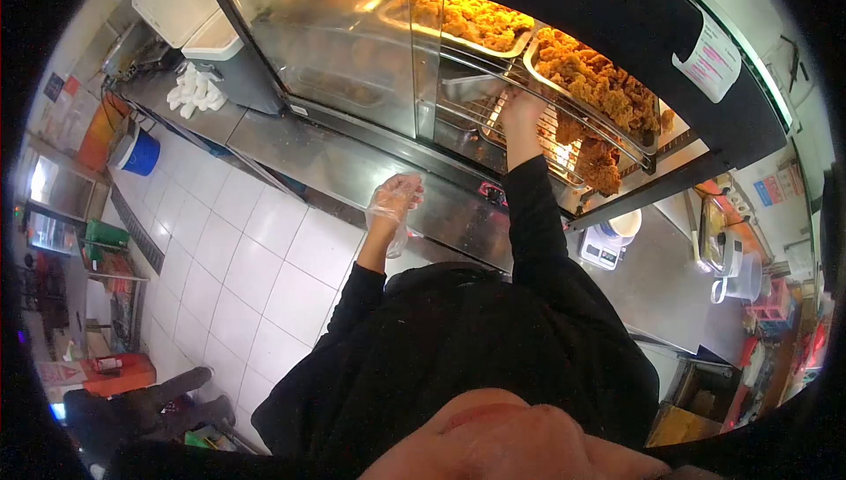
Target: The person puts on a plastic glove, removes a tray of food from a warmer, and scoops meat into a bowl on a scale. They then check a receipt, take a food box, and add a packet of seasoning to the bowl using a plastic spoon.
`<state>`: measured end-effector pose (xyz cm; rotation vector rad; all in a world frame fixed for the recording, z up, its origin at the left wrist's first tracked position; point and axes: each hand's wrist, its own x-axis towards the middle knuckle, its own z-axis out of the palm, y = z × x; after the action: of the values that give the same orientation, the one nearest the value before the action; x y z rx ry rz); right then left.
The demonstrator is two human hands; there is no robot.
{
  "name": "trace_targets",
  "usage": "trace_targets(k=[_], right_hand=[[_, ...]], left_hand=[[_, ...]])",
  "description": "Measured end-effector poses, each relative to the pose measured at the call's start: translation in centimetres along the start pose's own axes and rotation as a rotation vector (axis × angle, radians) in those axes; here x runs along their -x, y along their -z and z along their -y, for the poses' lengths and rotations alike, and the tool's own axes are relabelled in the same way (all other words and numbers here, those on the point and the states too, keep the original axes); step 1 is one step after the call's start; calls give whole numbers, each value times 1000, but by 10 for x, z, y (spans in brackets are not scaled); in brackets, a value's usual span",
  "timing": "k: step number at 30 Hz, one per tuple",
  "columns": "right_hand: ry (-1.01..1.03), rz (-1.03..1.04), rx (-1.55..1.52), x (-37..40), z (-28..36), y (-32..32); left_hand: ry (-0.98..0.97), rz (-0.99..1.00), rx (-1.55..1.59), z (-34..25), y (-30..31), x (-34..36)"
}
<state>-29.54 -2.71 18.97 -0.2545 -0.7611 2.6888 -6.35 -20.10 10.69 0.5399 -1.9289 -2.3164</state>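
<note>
L hand [397, 194] in crinkly clear glove [385, 212], fingers loose, empty; R hand [524, 108] at wire rack [564, 152], grip unclear.

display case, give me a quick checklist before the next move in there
1. Left hand covered in clear plastic: ok.
2. Right hand covered too: cannot tell.
3. Right hand inside the display case, at the wire rack: ok.
4. Right hand gripping a piece: cannot tell.
5. Fried chicken tray beside that hand: ok, piled full.
6. Scale apart from both arms: ok.
</note>
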Motion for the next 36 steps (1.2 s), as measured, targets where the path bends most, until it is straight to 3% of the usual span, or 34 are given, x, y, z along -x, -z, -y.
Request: trace_targets(k=[3, 4, 7, 9, 11, 13, 17, 19, 21, 23, 29, 33, 36], right_hand=[[-29, 97, 64, 19, 21, 0], [-47, -64, 21, 25, 21, -1], [-9, -25, 18, 34, 29, 6], [21, -27, 46, 45, 42, 2], [54, -35, 73, 50, 51, 8], [61, 94, 178, 45, 63, 22], [69, 147, 442, 61, 84, 39], [98, 153, 490, 67, 94, 40], [-22, 241, 558, 71, 104, 42], [-34, 265, 591, 70, 111, 41], [-187, 357, 944, 72, 138, 25], [-282, 515, 931, 67, 148, 29], [-295, 498, 974, 78, 154, 31]], left_hand=[[9, -23, 22, -5, -3, -1], [10, -22, 23, -6, -4, -3], [-54, 18, 88, -20, -14, -15], [-209, 28, 151, -38, -26, -26], [-201, 92, 224, -69, -41, -28], [-197, 166, 301, -93, -57, -22], [-200, 195, 300, -99, -80, -20], [-237, 107, 365, -92, -81, -24], [-259, 119, 350, -99, -76, -27], [-190, 1, 347, -110, -72, -29], [-121, 83, 278, -132, -60, -31], [-85, 175, 332, -130, -53, -45], [-113, 163, 227, -133, -50, -42]])
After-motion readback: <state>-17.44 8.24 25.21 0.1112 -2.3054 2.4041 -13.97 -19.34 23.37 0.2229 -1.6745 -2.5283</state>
